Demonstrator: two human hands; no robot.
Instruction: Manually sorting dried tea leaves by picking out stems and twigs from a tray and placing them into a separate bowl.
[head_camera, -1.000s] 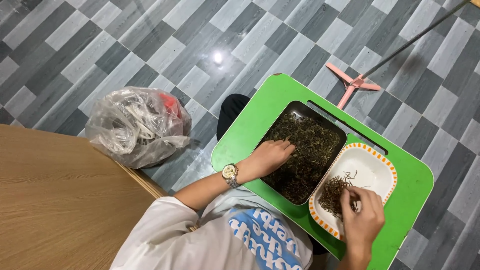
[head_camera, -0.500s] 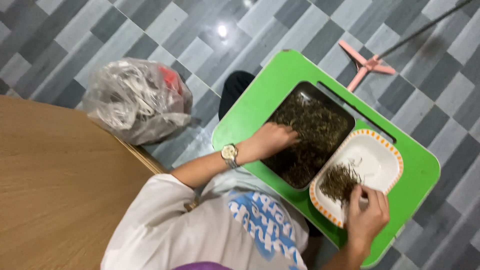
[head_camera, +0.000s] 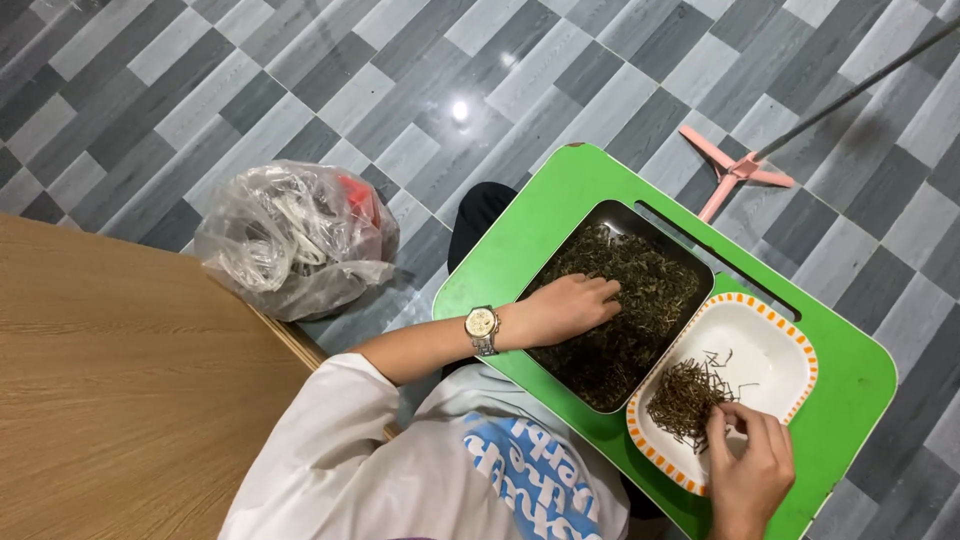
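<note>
Since a second ago little has shifted: the left hand (head_camera: 570, 305) remains in the dark metal tray (head_camera: 690, 258), its fingers (head_camera: 603, 291) reaching a little further across the dried leaves (head_camera: 640, 290), and the right hand (head_camera: 752, 462) has slid toward the near rim of the white dish (head_camera: 775, 345), with the view itself swinging away and back.

The left hand lies palm down on the leaves, fingers loosely curled and spread into them; whether they pinch anything I cannot tell. A wristwatch (head_camera: 483, 328) sits on that wrist. The right hand rests at the near edge of the dish, fingertips drawn together just beside the heap of thin brown stems (head_camera: 685, 398); it seems to pinch a stem or two, though the piece is too small to make out. A few loose stems lie apart on the bare white of the dish.

Tray and dish stand side by side, touching, on the green counter (head_camera: 520, 250), which has a slot along its far side. A crumpled clear plastic bag (head_camera: 295, 238) lies on the tiled floor (head_camera: 200, 90) beside a wooden table (head_camera: 110, 390), and a pink stand base (head_camera: 735, 172) is well beyond.

The risks, as I judge them: the dish sits near the counter's edge, so pressure from the right hand on its rim could tip it and spill the stems; a brisk sweep of the left hand could flick leaves over the tray's low wall onto the counter or into the dish.
</note>
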